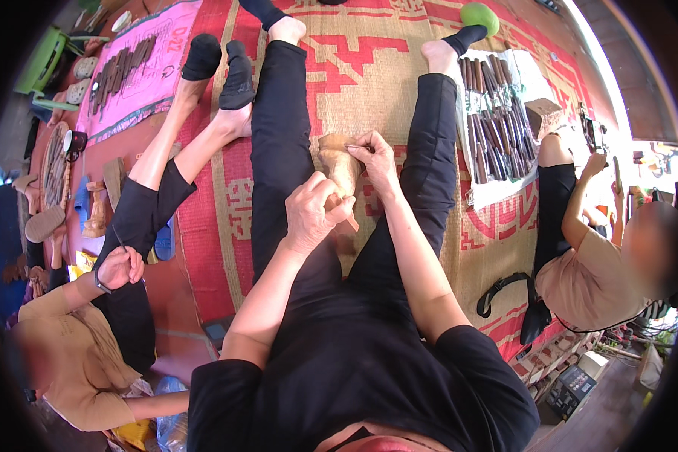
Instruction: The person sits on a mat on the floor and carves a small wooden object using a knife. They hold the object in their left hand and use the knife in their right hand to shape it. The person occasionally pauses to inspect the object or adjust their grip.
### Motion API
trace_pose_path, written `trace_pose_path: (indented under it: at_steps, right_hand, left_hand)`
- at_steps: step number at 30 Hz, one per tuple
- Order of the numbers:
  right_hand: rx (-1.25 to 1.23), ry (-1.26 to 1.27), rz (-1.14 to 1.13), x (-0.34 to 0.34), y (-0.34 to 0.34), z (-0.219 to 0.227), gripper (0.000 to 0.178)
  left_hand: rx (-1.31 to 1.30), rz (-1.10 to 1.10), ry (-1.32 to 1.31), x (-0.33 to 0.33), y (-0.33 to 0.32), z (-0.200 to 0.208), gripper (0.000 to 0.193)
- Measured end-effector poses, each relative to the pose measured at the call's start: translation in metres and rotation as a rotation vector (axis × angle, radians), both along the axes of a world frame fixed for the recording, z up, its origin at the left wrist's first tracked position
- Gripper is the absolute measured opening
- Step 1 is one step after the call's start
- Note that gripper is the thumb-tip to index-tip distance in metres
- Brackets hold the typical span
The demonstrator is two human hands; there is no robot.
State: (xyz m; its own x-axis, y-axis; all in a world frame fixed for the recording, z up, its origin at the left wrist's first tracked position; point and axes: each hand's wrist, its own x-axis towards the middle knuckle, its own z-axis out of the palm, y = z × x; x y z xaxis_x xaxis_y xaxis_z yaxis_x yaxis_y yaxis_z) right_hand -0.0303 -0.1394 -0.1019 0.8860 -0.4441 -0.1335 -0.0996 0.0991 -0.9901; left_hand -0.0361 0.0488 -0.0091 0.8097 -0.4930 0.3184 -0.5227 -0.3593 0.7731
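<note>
A pale carved wooden piece (339,164) with a wide, flat far end stands between my thighs, just above the mat. My left hand (314,213) is closed at its near left side, fingers curled and pinched together. A small reddish-brown flat scrap (353,221) shows just below those fingers; whether they grip it I cannot tell. My right hand (375,160) lies along the wood's right side, thumb and forefinger pinched by its far end. Something small and thin seems to be between them, too small to name. The wood's lower part is hidden by my hands.
A woven red and straw mat (354,83) lies beneath my legs. On the right, dark-handled carving tools (497,120) rest on a white sheet; more tools (120,75) lie on a pink sheet at far left. A green ball-like object (478,18) sits beyond my right foot. People sit on both sides.
</note>
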Motion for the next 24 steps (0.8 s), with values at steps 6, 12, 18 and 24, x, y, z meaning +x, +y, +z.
trace_pose_path:
  at_steps: [6,12,18,24]
  right_hand:
    - [-0.530,0.226,-0.236,0.025,0.003,0.000,0.026]
    - [0.162,-0.007,-0.179,0.015,-0.004,-0.002,0.012]
    - [-0.139,0.024,-0.085,0.008,0.002,0.002,0.017]
    - [0.037,-0.018,-0.278,0.025,-0.011,-0.013,0.017]
  left_hand:
    - [-0.034,0.005,0.026,0.002,0.002,0.001,0.030]
    - [-0.027,0.070,0.043,0.002,-0.002,0.004,0.029]
    - [0.009,0.022,-0.022,0.005,-0.007,0.009,0.032]
    - [0.025,-0.004,-0.123,0.000,-0.004,0.008,0.034]
